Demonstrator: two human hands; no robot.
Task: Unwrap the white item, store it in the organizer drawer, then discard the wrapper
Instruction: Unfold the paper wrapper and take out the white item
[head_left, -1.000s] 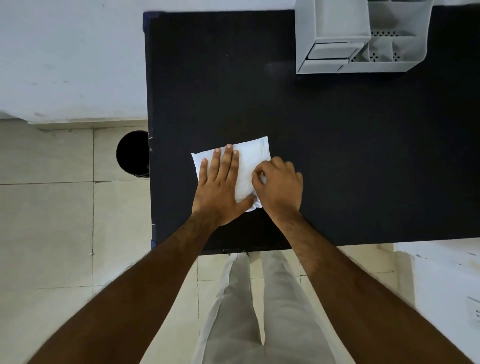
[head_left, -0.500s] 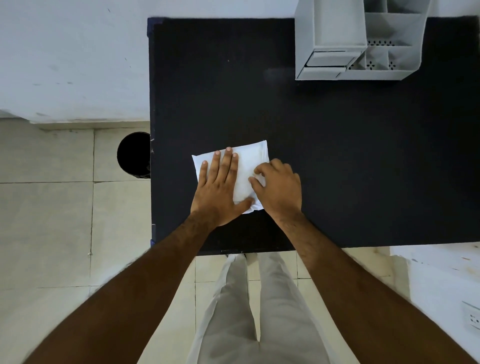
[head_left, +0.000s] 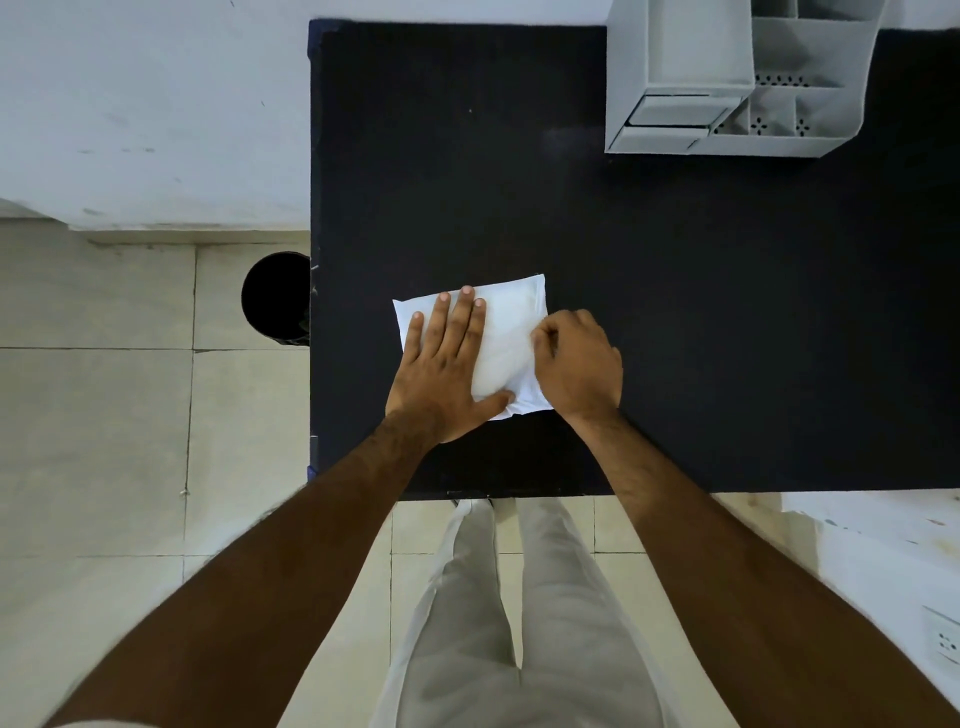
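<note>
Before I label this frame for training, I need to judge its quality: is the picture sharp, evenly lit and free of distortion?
Head view: soft, even light with no harsh shadows; the white wrapped packet and both hands stay sharp; a faint glare patch shows on the black tabletop; wide-angle bending tilts the grey plastic organizer near the top edge.

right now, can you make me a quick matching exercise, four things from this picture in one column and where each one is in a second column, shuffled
Things:
1. left hand
2. right hand
3. grey organizer
4. black bin

Places:
A. on the floor beside the table's left edge
B. far right part of the table
C. flat on top of the white package
D. pinching the package's right edge

Pairs: 1-C, 2-D, 3-B, 4-A
</note>
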